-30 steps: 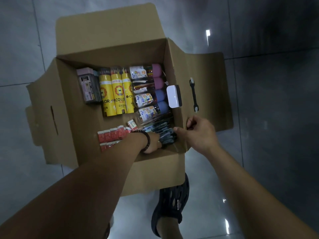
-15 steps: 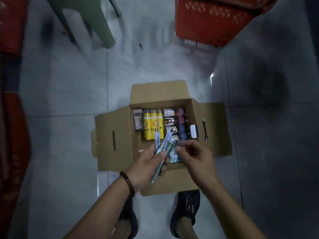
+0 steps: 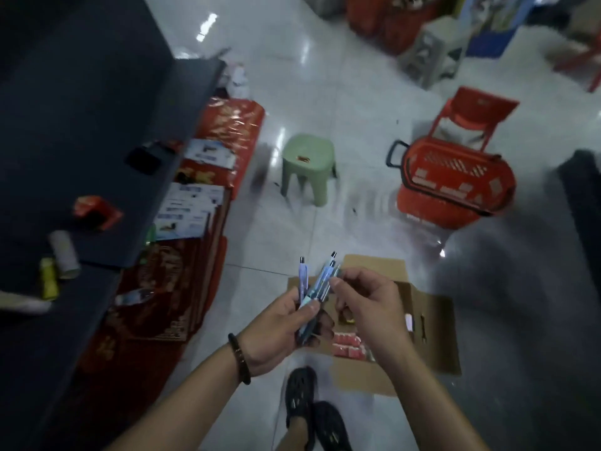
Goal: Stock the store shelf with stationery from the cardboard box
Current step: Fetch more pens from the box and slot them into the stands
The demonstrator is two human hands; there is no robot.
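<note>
Bundle of light-blue and lilac click pens (image 3: 318, 286) held in the air over the left edge of the open brown cardboard box (image 3: 432, 340), clicker ends up. Left hand (image 3: 279, 330) wrapped round the lower half of the bundle, thumb across it; dark bead bracelet (image 3: 239, 358) on that wrist. Right hand (image 3: 369, 307) fingers curled, thumb and forefinger pinching the upper ends of the pens. Box sits on the pale tiled floor (image 3: 292, 76), flaps spread; red-wrapped packs (image 3: 349, 345) in a row by its near wall. Black perforated sandals (image 3: 312, 415) just beside its near-left corner. Dark store shelf (image 3: 81, 125) to the left, a small red carton (image 3: 97, 211) and a pale tube (image 3: 65, 253) near its front edge. Green plastic stool (image 3: 309, 164) and red shopping basket (image 3: 455, 180) well beyond the box.
</note>
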